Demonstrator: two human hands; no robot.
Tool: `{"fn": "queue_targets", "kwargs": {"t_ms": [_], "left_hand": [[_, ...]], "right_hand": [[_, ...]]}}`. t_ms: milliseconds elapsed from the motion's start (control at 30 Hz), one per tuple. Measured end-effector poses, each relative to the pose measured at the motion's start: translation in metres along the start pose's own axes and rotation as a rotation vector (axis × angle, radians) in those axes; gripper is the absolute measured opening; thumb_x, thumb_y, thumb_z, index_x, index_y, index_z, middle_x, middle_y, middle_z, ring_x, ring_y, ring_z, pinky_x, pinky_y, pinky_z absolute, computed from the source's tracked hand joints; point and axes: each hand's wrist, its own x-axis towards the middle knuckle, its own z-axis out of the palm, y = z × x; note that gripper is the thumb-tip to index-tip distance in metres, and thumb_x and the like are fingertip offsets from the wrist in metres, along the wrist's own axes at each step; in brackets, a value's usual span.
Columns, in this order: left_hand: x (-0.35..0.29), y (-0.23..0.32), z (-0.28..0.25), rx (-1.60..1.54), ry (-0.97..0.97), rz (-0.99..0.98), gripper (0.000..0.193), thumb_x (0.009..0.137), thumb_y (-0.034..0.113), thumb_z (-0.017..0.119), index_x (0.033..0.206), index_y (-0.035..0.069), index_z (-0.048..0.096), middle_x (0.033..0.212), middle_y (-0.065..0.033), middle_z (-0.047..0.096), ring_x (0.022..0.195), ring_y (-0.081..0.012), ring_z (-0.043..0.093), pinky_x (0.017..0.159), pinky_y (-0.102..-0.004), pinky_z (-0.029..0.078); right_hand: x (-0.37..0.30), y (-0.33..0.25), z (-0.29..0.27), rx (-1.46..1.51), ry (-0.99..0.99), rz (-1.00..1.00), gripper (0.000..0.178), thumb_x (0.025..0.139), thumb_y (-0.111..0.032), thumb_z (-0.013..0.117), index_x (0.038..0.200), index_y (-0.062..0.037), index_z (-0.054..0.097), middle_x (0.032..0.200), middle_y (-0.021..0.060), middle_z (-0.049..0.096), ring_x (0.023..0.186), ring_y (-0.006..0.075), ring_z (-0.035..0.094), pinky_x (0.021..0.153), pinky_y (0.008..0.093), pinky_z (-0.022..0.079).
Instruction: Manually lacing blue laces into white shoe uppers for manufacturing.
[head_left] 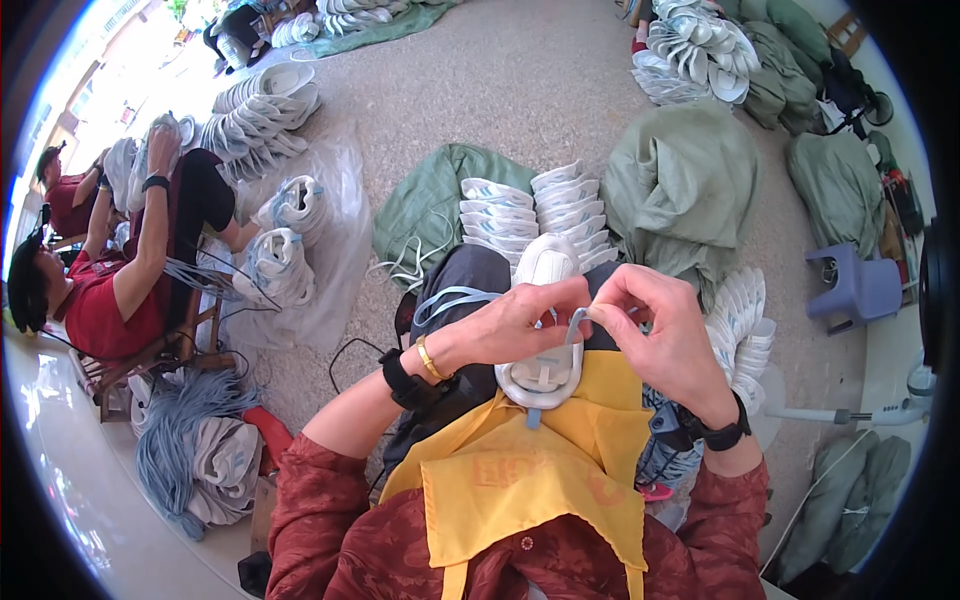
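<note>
A white shoe upper (548, 262) lies lengthwise on my lap, its toe pointing away and its padded collar toward me. My left hand (520, 325) reaches across its middle, fingers closed around the lacing area. At the eyelets my right hand (655, 335) pinches a pale blue-grey shoelace (576, 322) between thumb and forefinger. Part of the lace loops out on the left over my dark trouser leg. Both hands nearly meet over the shoe and hide most of its eyelets. Below the heel, a yellow apron (530, 490) covers my lap.
Stacked white shoe uppers (497, 212) stand beyond my knees, between green cloth sacks (670, 175). A bundle of blue-grey laces (185, 440) hangs at lower left. Seated co-workers (125, 290) handle uppers on the left. A purple stool (853, 288) stands at right.
</note>
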Motion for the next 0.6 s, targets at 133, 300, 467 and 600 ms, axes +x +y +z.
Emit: {"fn": "queue_targets", "kwargs": {"t_ms": [133,300,467,600], "left_hand": [[-0.005,-0.016,0.000,-0.096,0.033,-0.070,0.012,0.105,0.015,0.064,0.105,0.004,0.062,0.094,0.0026,0.063,0.088,-0.0037,0.052,0.075,-0.0275,0.050],[-0.027,-0.020,-0.001,-0.352,0.249,-0.205,0.024,0.111,0.022,0.055,0.095,0.005,0.058,0.087,0.0048,0.059,0.082,-0.0022,0.053,0.073,-0.0219,0.046],[-0.098,-0.012,-0.042,-0.297,0.527,-0.339,0.030,0.112,0.024,0.051,0.085,0.010,0.053,0.073,0.0063,0.044,0.063,-0.0049,0.038,0.057,-0.0242,0.031],[-0.197,-0.018,-0.113,-0.071,0.896,-0.437,0.037,0.111,0.025,0.049,0.077,0.012,0.048,0.068,0.0063,0.038,0.059,-0.0053,0.032,0.054,-0.0249,0.027]], "right_hand": [[-0.001,0.027,0.009,0.370,-0.013,0.070,0.013,0.100,-0.009,0.066,0.093,0.0001,0.060,0.083,0.0026,0.065,0.068,0.0109,0.060,0.065,0.0273,0.050],[-0.019,0.055,0.015,0.647,-0.160,0.210,0.012,0.105,-0.013,0.059,0.097,-0.0042,0.056,0.083,0.0000,0.062,0.071,0.0077,0.060,0.066,0.0249,0.050],[-0.087,0.152,-0.016,0.569,-0.104,0.509,0.018,0.106,-0.018,0.056,0.092,-0.0078,0.053,0.075,-0.0018,0.054,0.058,0.0054,0.049,0.050,0.0228,0.039],[-0.192,0.260,-0.119,0.963,0.407,0.651,0.023,0.105,-0.019,0.058,0.085,-0.0157,0.048,0.072,-0.0055,0.046,0.056,0.0031,0.039,0.050,0.0195,0.034]]}}
